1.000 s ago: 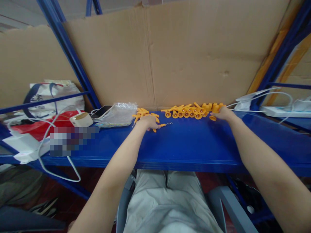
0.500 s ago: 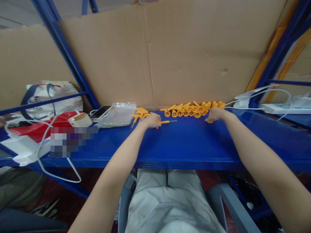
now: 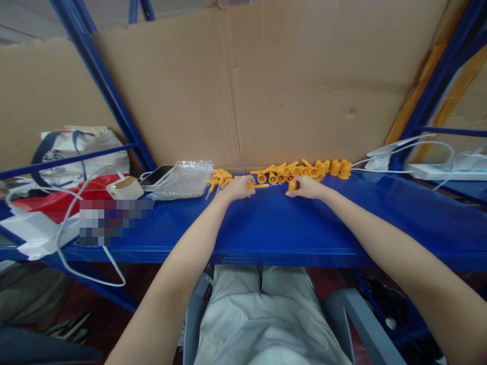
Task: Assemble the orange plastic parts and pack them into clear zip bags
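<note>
Between the fingers of my left hand (image 3: 240, 188) is a yellow screw-shaped plastic piece (image 3: 261, 186), its spiral shaft pointing right with a thin metal coil at the tip. My right hand (image 3: 309, 187) pinches a small yellow plastic cylinder (image 3: 292, 186), held just right of the coil. Behind my hands lies a row of yellow funnel-shaped pieces (image 3: 280, 177), several with their round mouths facing me. More yellow cylinders (image 3: 344, 170) stand at the row's right end. Left of my left hand is a small heap of yellow pieces (image 3: 219, 177) with metal coils.
The blue shelf (image 3: 274, 228) is backed by a cardboard sheet (image 3: 297, 86). To the left are a clear plastic bag (image 3: 186, 180), a phone (image 3: 159, 175), white cables, a charger (image 3: 125, 188) and a white cloth bag (image 3: 87, 157). A power strip (image 3: 449, 171) lies at the right.
My right hand has moved left from near the standing cylinders, carrying a yellow cylinder up to the coil's end. My left hand stays almost in place with the screw-shaped piece, slightly raised.
</note>
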Demonstrator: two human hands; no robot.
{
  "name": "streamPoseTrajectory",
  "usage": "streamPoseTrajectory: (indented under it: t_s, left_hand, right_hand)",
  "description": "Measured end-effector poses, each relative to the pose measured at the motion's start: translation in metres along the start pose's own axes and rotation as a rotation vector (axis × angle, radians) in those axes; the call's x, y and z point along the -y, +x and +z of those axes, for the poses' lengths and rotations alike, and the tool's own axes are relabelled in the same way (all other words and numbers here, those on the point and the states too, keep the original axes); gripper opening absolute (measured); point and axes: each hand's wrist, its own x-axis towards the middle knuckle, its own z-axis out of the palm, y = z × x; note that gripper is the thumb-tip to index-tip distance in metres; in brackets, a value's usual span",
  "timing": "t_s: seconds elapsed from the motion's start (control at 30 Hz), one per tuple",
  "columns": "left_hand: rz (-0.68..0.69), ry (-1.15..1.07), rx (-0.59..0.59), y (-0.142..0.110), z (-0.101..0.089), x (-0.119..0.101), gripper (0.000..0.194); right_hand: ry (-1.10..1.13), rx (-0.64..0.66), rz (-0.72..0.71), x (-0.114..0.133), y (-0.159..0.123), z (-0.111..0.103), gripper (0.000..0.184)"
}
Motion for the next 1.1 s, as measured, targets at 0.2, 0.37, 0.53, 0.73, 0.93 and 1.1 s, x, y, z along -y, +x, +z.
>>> streamPoseTrajectory:
  t_s: [0.2, 0.37, 0.53, 0.73, 0.93, 1.1]
  left_hand:
    - [0.014, 0.014, -0.005, 0.0, -0.001, -0.002, 0.039]
    - [0.02, 0.037, -0.012, 0.0, -0.001, -0.002, 0.04]
    - [0.02, 0.023, -0.01, -0.001, 0.0, -0.002, 0.039]
    - [0.019, 0.03, -0.016, 0.001, 0.001, -0.001, 0.039]
    - [0.006, 0.024, -0.019, -0.001, 0.0, -0.003, 0.036]
    - [0.016, -0.023, -0.021, -0.002, 0.003, -0.006, 0.04]
  right_hand:
    - [-0.219, -0.032, -0.007, 0.007, 0.0, 0.002, 0.021]
    - [-0.221, -0.046, -0.074, 0.005, 0.001, 0.005, 0.019]
    - [-0.162, -0.058, -0.081, 0.008, 0.002, 0.005, 0.023]
    - [-0.123, -0.052, -0.108, 0.007, 0.003, 0.005, 0.025]
    - [-0.104, -0.074, -0.155, 0.002, 0.003, 0.005, 0.026]
    - [-0.056, -0.081, -0.273, 0.013, -0.002, 0.004, 0.031]
